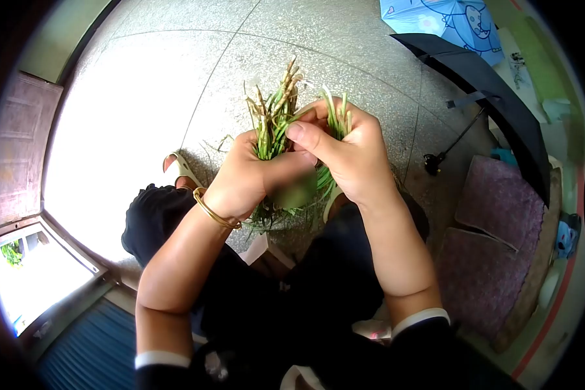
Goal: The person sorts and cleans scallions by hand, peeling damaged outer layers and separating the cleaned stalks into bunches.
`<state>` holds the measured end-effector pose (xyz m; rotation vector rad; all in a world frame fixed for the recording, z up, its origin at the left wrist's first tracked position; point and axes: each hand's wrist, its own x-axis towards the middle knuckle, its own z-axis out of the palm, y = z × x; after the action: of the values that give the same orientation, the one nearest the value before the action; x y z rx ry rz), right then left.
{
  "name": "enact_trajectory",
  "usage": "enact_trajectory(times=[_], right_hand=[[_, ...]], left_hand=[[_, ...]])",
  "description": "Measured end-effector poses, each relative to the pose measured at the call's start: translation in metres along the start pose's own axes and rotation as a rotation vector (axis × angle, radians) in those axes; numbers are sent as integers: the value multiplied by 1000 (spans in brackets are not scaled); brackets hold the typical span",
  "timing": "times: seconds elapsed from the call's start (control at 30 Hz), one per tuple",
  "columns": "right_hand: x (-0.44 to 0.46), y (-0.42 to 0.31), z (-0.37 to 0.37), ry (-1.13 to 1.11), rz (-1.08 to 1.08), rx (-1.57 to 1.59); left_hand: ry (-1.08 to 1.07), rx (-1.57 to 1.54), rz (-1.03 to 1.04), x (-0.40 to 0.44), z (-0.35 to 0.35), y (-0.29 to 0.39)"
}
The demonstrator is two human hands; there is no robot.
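My left hand (pixel 257 175) is closed round a bunch of thin green stems (pixel 273 127) whose brownish, ragged ends point up and away from me. My right hand (pixel 354 153) is beside it, thumb and forefinger pinched together at the edge of that bunch. A smaller bundle of cleaner green stems (pixel 338 117) is held in the right hand, pale ends upward. Leafy green parts hang below both hands, partly blurred. I cannot tell exactly which plant this is. A gold-coloured bangle (pixel 213 211) circles my left wrist.
My knees in dark trousers (pixel 162 218) frame the work, with a pale clog (pixel 179 169) on the speckled floor (pixel 175 84). At right are an open black umbrella (pixel 494 97), a blue patterned umbrella (pixel 442 23) and purplish mats (pixel 484 273). A wooden door (pixel 23 143) stands left.
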<state>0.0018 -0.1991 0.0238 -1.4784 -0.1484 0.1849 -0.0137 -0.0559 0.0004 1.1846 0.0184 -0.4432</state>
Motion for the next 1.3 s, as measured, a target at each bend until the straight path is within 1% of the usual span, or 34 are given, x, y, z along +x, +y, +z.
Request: enact_trajectory(times=[0.17,0.23,0.27,0.3,0.33,0.37,0.4,0.43,0.5,0.57,0.6,0.7,0.8,0.83,0.9,0.97,1.0,1.07,1.1,1.13,1.2,1.27,1.3], right_hand=[[3,0,-9,13,45,15],[4,0,-9,23,17,108],[4,1,-10,21,0,140],[4,2,-9,21,1,140],[3,3,-7,27,-12,37],[2,3,-5,34,-25,-66],[1,0,-3,32,17,4],[2,-1,-5,31,17,4],[4,-2,-11,12,-2,-135],[6,-3,-15,10,7,-123],[6,-3,-17,9,16,-112],[5,-5,-21,8,61,-108],[3,-4,-20,15,38,-120],[3,-3,-19,27,5,-96],[4,3,-20,40,-28,-73],[7,17,-24,43,-253,-237],[8,18,-25,43,-253,-237],[8,18,-27,-6,-289,-380],[7,15,-26,-5,-288,-380],[5,8,-25,12,-151,-300],[4,5,-25,32,-16,-220],[7,7,-27,28,60,225],[8,7,-29,29,59,224]], left_hand=[[19,-96,-42,-4,-3,4],[10,-114,-50,-1,-8,-1],[10,-114,-51,-1,-9,-2],[-10,-42,-54,-2,-9,0],[-29,31,-58,-2,-8,2],[-29,30,-58,-2,-7,1],[-17,16,-51,-3,-6,1],[-5,2,-44,-3,-5,0],[-12,-22,-12,-3,-5,1],[4,-170,-51,-2,-10,-4],[-8,-195,-39,-2,-8,0],[-42,-181,-4,-1,-9,1],[43,-139,-15,-2,-2,3],[78,-123,-20,-2,-1,3],[44,-98,-1,-2,-4,2],[10,-73,17,-2,-5,1],[17,-51,18,-3,-4,2],[24,-28,18,-3,-3,1],[52,-31,21,-2,-4,-1],[79,-34,24,-2,-4,-3],[84,-34,19,-3,-5,-3],[89,-34,13,-3,-5,-2],[73,-39,20,-3,-4,-1]])
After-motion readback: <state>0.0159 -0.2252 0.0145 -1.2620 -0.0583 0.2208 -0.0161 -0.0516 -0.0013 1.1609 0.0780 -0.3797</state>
